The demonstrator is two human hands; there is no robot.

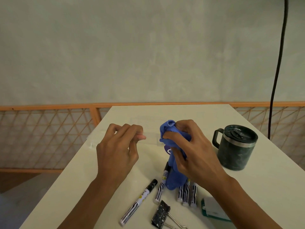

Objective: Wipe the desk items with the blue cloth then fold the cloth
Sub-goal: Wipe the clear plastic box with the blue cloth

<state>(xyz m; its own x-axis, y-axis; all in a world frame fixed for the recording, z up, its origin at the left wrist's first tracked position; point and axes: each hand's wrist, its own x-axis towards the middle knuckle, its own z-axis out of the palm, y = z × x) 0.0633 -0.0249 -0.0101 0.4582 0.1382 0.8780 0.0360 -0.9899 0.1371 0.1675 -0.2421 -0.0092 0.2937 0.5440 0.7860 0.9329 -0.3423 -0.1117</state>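
My right hand (194,154) grips the bunched blue cloth (166,131) above the middle of the white desk (264,195); the cloth's tail hangs down to the markers. My left hand (115,151) is to its left with curled fingers and seems to pinch a faint clear ruler (151,138) whose right end reaches the cloth. Black-and-white markers lie near the front: one (138,202) at a slant, one (162,184) beside the cloth's tail, and a bunch (188,194) partly under my right wrist. A speckled black binder clip (160,214) lies in front of them.
A dark lidded mug (236,147) with a handle stands at the right. A green-and-white flat item (212,209) lies partly under my right forearm. An orange lattice rail (49,138) runs behind and left of the desk. A black cable (277,80) hangs at the right.
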